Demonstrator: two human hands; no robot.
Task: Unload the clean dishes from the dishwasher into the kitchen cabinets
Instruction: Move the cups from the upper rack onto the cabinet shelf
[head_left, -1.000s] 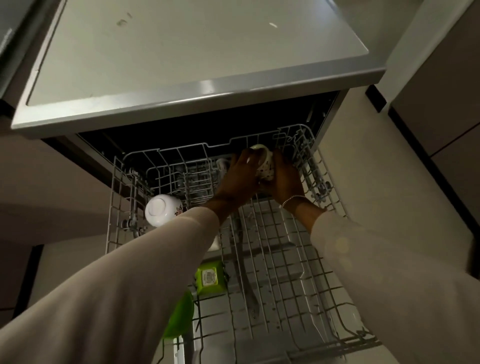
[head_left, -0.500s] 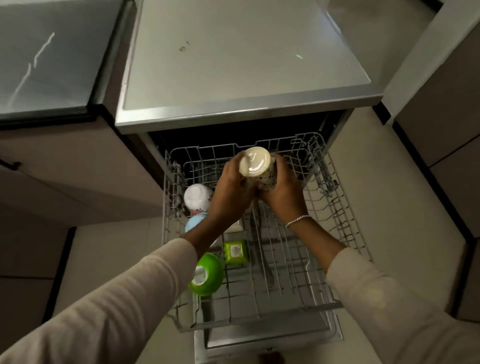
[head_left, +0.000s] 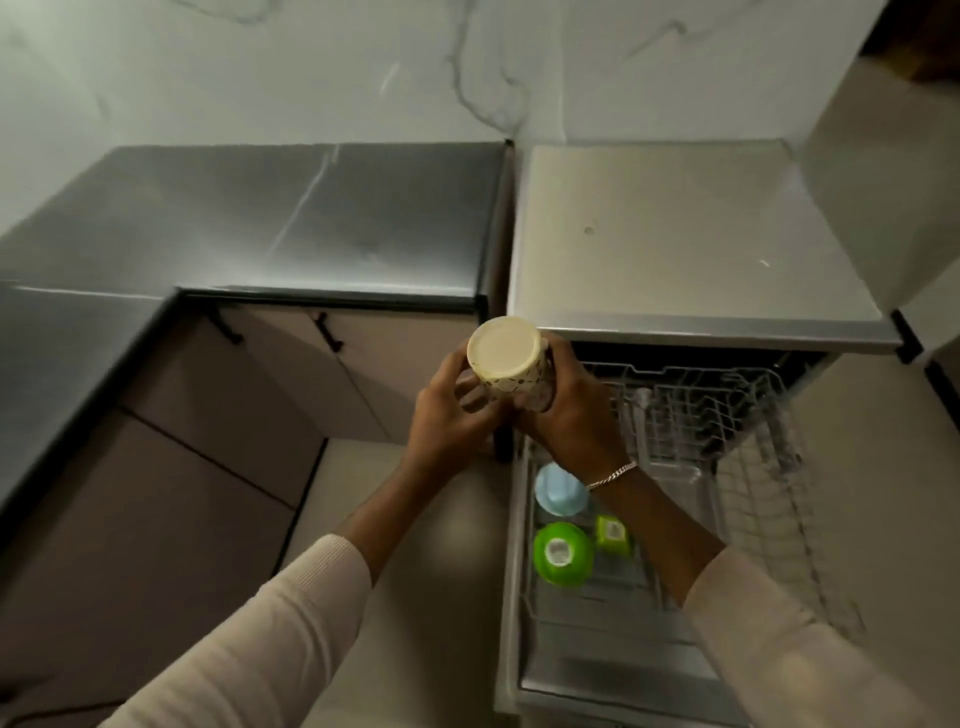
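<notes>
Head view, the only one you have. Both hands are on the cup (head_left: 506, 364), which is upside down with its base toward the camera. It is clear of the rack (head_left: 753, 467), in the air just off the rack's back left corner and in front of the bench's (head_left: 311, 223) front edge. Your left hand (head_left: 447, 421) curls round its left side and your right hand (head_left: 566, 415) wraps the right side, fingers bent against the patterned wall. The handle is mostly hidden, so I cannot tell whether a finger is through it.

To do this step well, I judge you should turn the cup upright before it meets a shelf. Pass it to one hand so the other is free for a cabinet door (head_left: 374, 374). Grip the wall, not the rim. Which cabinet is meant does not show.

Along the rack's left edge lie a blue dish (head_left: 561, 488), a green bowl (head_left: 563, 553) and a small green tub (head_left: 612, 532).
</notes>
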